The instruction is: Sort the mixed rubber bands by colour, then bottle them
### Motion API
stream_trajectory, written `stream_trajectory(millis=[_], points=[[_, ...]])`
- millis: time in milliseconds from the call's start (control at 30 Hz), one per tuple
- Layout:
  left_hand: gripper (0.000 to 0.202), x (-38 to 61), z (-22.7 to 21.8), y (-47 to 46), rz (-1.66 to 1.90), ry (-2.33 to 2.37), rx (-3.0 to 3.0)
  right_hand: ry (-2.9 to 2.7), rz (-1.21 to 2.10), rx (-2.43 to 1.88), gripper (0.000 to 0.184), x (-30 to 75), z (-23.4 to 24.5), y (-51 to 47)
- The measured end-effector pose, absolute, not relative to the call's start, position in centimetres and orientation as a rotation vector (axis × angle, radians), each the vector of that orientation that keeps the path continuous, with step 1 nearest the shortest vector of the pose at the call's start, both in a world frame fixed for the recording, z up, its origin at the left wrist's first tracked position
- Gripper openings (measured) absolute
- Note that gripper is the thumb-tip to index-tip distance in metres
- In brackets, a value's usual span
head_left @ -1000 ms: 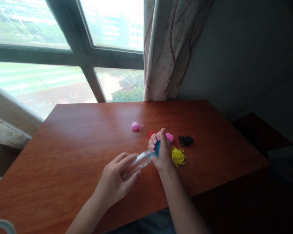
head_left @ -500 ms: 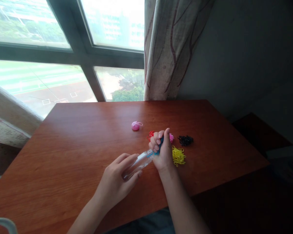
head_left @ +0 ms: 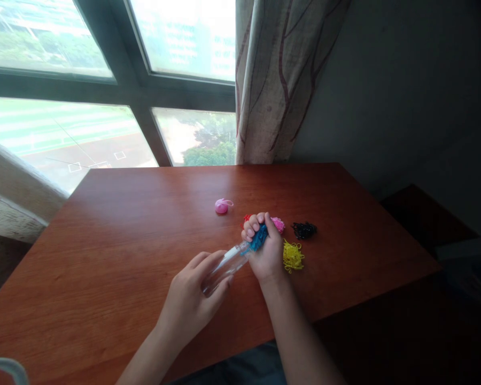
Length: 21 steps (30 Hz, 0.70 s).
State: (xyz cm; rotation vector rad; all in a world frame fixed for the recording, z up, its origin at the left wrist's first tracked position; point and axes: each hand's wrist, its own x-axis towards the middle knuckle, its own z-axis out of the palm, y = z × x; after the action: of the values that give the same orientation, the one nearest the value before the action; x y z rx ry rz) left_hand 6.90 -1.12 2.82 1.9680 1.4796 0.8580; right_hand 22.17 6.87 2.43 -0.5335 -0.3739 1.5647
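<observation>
My left hand (head_left: 194, 297) is wrapped around a clear plastic bottle (head_left: 229, 266), tilted with its mouth up and to the right. My right hand (head_left: 266, 248) is curled around a bunch of blue rubber bands (head_left: 258, 237) at the bottle's mouth; a little blue shows at the neck. Behind the right hand lie red bands (head_left: 247, 218), partly hidden, and pink bands (head_left: 278, 224). Yellow bands (head_left: 293, 256) sit just right of that hand, with black bands (head_left: 304, 230) farther off. A pink cap with a loop (head_left: 222, 206) rests beyond the bottle.
Everything lies on a brown wooden table (head_left: 124, 240) below a window (head_left: 184, 133). A patterned curtain (head_left: 272, 80) hangs behind its far edge. At the lower left corner a pale curved bar (head_left: 8, 364) shows.
The fingers and thumb of my right hand have shifted, and more of the blue bunch shows in the palm. My left hand and the bottle stay nearly still.
</observation>
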Motion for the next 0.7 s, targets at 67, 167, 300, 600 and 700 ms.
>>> stream_trajectory(millis=[67, 167, 300, 600, 700], points=[[0.029, 7.2, 2.8, -1.2, 0.885, 1.48, 1.954, -0.372, 1.565, -0.537, 0.034, 22.1, 2.5, 6.9], [0.03, 7.6, 2.8, -1.3, 0.918, 1.48, 1.928, -0.373, 1.569, -0.54, 0.034, 22.0, 2.5, 6.8], [0.031, 7.9, 2.6, -1.3, 0.929, 1.474, 1.896, -0.338, 1.549, -0.551, 0.033, 21.9, 2.5, 6.9], [0.032, 8.1, 2.7, -1.0, 0.942, 1.466, 1.91, -0.364, 1.452, -0.631, 0.033, 21.5, 2.2, 7.0], [0.032, 8.0, 2.7, -1.1, 0.946, 1.455, 1.914, -0.391, 1.442, -0.643, 0.034, 21.5, 2.1, 7.0]])
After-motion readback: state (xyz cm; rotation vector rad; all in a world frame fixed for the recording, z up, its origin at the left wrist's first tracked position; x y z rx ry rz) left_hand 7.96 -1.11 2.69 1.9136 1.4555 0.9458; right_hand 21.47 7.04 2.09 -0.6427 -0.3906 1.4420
